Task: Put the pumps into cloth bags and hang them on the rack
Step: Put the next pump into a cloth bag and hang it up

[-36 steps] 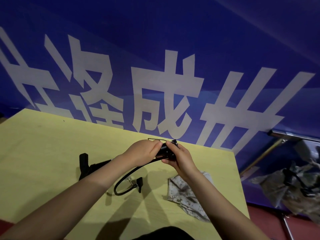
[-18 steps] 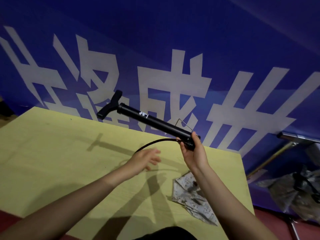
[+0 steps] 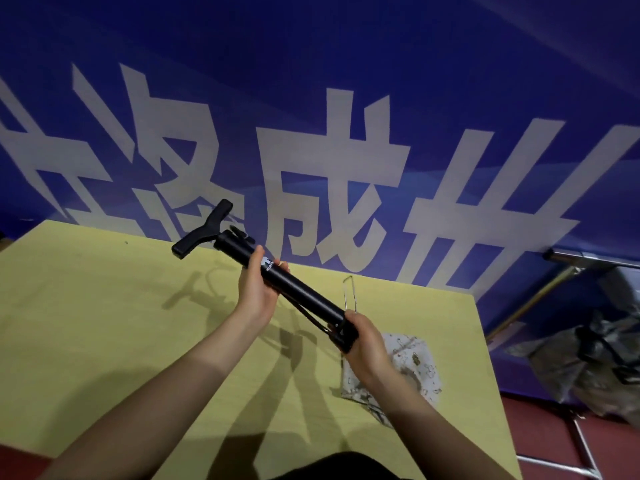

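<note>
A blue banner (image 3: 346,64) with large white characters fills the far side, and a yellow table (image 3: 86,323) spreads below it. Above the table's middle the black pump (image 3: 298,289) is held clear of the surface, slanting from its T-handle (image 3: 204,233) at the far left down to its base at the near right. The left hand (image 3: 258,289) cups the barrel from beneath, thumb and fingers curled around it near the white logo. The right hand (image 3: 363,341) grips the base end, where the thin wire foot stand (image 3: 349,292) sticks up and the hose appears to run folded along the barrel. On the table just right of that hand lies the patterned cloth bag (image 3: 401,368), flat and crumpled. Further right, off the table, bagged pumps (image 3: 588,368) hang at a metal rack (image 3: 595,261). The step looks to be tidying the pump for bagging: best to keep the hose pressed along the barrel and the wire stand folded flat so neither snags, then free one hand to open the bag's mouth and feed the pump in one end first.
</note>
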Tool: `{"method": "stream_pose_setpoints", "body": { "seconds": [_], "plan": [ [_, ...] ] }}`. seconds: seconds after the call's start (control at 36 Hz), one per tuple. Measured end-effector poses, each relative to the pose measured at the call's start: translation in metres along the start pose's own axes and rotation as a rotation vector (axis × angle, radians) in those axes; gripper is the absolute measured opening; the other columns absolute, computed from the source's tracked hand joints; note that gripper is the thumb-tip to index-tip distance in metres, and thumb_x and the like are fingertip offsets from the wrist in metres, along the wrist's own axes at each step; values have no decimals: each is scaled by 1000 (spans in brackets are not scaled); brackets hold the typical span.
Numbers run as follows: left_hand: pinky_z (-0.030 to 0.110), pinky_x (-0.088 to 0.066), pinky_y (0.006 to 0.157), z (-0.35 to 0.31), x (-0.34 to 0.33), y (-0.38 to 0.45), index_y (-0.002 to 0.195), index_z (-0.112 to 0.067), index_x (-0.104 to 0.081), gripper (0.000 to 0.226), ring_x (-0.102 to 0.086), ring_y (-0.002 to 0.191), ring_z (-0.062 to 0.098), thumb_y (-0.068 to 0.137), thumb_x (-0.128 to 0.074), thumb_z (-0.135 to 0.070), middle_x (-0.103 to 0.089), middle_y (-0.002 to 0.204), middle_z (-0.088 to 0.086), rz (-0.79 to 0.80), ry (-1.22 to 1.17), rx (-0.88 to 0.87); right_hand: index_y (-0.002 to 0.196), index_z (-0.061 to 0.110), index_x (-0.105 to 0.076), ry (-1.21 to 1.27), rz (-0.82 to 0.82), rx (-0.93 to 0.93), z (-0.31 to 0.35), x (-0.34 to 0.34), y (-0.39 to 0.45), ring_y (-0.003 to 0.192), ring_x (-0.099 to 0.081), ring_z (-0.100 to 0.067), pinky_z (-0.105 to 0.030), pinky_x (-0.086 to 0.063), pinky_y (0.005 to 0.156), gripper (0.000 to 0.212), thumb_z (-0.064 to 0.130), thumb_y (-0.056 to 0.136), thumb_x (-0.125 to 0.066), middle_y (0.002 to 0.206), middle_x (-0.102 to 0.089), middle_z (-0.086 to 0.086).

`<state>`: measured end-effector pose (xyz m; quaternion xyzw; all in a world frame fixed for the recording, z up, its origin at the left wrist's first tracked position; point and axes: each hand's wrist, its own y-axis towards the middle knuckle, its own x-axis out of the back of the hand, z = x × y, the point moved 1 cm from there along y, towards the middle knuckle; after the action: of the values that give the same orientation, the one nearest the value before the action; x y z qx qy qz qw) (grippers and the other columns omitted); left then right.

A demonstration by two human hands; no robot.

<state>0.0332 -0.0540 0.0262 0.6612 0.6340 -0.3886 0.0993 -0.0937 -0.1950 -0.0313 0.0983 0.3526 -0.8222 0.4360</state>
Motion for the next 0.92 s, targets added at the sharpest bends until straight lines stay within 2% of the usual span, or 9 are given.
{"method": "stream_pose_setpoints", "body": {
  "seconds": [0.11, 0.25, 0.36, 0.58, 0.67, 0.72, 0.81, 0.86, 0.92],
  "plan": [
    [35, -50, 76, 0, 4, -3, 103, -14, -51, 15, -58, 68, 19, 97, -57, -26, -55, 74, 2, 52, 121, -33, 126, 12, -48, -601, -140, 74, 1, 2, 6, 97, -55, -20, -34, -42, 85, 32, 15, 94, -54, 112, -55, -9],
    [36, -51, 77, 9, 6, -5, 105, -18, -53, 14, -61, 72, 19, 96, -56, -29, -55, 81, 3, 98, 245, -47, 127, 9, -51, -1092, -146, 429, -9, -6, 7, 130, -33, -21, -29, -28, 104, 36, 12, 92, -53, 130, -47, -6],
    [33, -49, 74, 8, -2, -8, 103, -18, -50, 14, -59, 70, 18, 98, -53, -31, -54, 77, 2, 109, 239, -71, 129, 7, -46, -1081, -212, 590, -13, -17, 2, 129, -33, -21, -26, -27, 103, 36, 9, 93, -48, 131, -45, -6],
    [39, -46, 82, 5, -8, -12, 103, -17, -53, 37, -57, 78, 22, 98, -40, -51, -55, 76, 5, 139, 160, -21, 152, 17, -19, -803, -257, 375, -3, -6, 11, 132, -42, -22, -36, -39, 107, 80, 28, 89, -67, 143, -41, -8],
    [39, -44, 83, 9, -10, -15, 100, -16, -53, 37, -57, 76, 22, 99, -39, -50, -54, 76, 5, 141, 155, 29, 145, 15, -39, -1033, -218, 503, -3, -5, 12, 138, -29, -22, -37, -28, 115, 58, 33, 94, -59, 143, -40, -7],
    [37, -45, 81, 14, -12, -16, 98, -15, -53, 36, -57, 75, 21, 99, -40, -49, -54, 76, 5, 135, 140, 62, 119, 17, -64, -1169, -158, 618, -5, -10, 12, 141, -28, -24, -38, -23, 116, 35, 38, 99, -44, 132, -53, -8],
    [38, -45, 85, 22, -13, -16, 98, -14, -54, 36, -57, 79, 21, 99, -42, -48, -55, 79, 5, 128, 120, 104, 76, 27, -53, -1283, -116, 737, -5, -21, 7, 127, -46, -19, -40, -23, 115, 45, 46, 96, -17, 87, -59, 10],
    [38, -44, 88, 26, -12, -16, 99, -13, -55, 36, -57, 83, 21, 100, -41, -47, -56, 83, 6, 140, 106, 123, 80, 25, -53, -1319, -113, 761, -1, -28, 2, 93, -57, -15, -38, -33, 105, 42, 44, 97, -20, 76, -56, 12],
    [37, -46, 87, 28, -12, -15, 102, -12, -56, 38, -58, 86, 21, 101, -37, -45, -58, 86, 7, 152, 96, 123, 98, 21, -56, -1303, -82, 718, 1, -34, -1, 68, -55, -17, -35, -44, 74, 35, 41, 102, -28, 72, -57, 8]
  ]
}}
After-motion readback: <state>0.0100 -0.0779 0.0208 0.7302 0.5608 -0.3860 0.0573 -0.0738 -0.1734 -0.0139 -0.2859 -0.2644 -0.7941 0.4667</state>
